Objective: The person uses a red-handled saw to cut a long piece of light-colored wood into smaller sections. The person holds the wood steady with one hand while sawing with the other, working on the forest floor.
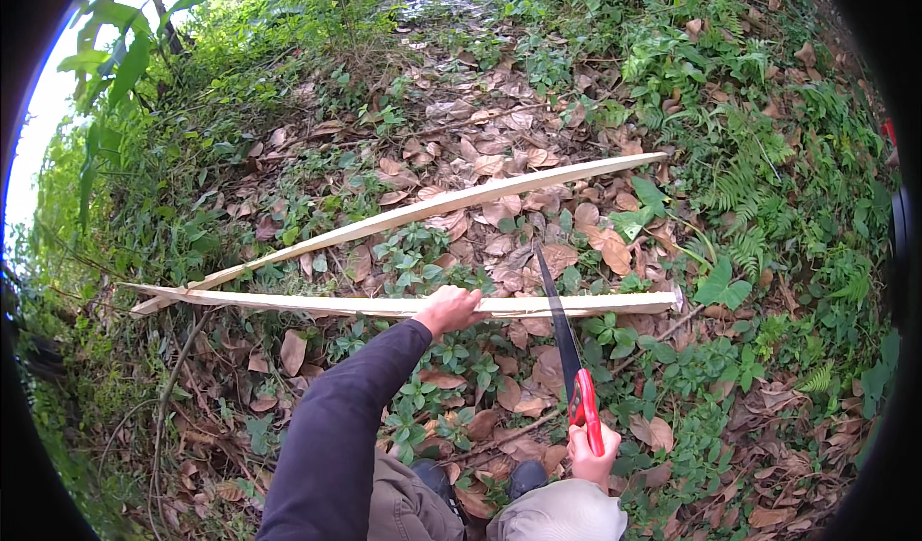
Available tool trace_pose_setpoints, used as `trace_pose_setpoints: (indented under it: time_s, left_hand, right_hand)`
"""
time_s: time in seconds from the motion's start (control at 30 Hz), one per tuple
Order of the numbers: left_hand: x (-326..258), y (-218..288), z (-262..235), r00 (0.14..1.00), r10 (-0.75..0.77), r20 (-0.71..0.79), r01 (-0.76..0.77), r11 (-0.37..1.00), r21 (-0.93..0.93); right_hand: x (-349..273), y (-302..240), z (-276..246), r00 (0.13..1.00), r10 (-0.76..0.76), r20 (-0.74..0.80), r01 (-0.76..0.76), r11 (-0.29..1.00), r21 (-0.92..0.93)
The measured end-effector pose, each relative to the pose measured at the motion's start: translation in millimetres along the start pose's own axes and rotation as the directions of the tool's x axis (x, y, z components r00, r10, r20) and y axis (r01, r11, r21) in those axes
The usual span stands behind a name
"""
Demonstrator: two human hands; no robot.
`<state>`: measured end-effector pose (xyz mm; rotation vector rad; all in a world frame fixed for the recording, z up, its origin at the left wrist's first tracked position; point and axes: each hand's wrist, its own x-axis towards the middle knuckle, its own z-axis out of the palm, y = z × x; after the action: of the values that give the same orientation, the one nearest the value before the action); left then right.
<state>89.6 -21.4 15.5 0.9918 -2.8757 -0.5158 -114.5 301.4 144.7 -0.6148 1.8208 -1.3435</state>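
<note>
Pale split wooden slat [384,305] lies crosswise, pinned by the left hand [449,308]; right hand [588,450] grips a red-handled saw [565,335] crossing it.

near pale wood strip [384,305] | laid flat across leaf litter, pressed down mid-length | red-handled handsaw [567,344] | blade is laid across it

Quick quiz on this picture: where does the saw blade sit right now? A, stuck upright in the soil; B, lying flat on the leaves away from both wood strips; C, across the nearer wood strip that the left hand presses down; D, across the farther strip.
C: the saw, gripped by the right hand at its red handle, crosses the nearer wood strip, which the left hand holds down.
</note>
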Motion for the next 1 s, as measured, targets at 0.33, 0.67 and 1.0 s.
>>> trace_pose_setpoints:
  time_s: [0.33, 0.67, 1.0]
  left_hand:
    - [10.8, 0.4, -15.0, 0.999, -0.014, 0.035, 0.013, 0.999, 0.033]
    - [1.6, 0.5, -5.3, 0.999, -0.023, 0.028, 0.023, 1.0, -0.008]
    - [8.4, -3.7, -2.6, 0.998, 0.04, -0.044, -0.04, 0.999, -0.005]
  right_hand:
    - [1.5, -9.6, -6.2, 1.0, -0.002, 0.006, 0.001, 0.994, 0.108]
    - [-8.1, -17.6, -11.9, 0.992, 0.13, 0.001, -0.13, 0.989, 0.077]
    - [5.8, -11.7, -7.0, 1.0, -0.023, -0.008, 0.024, 0.999, 0.045]
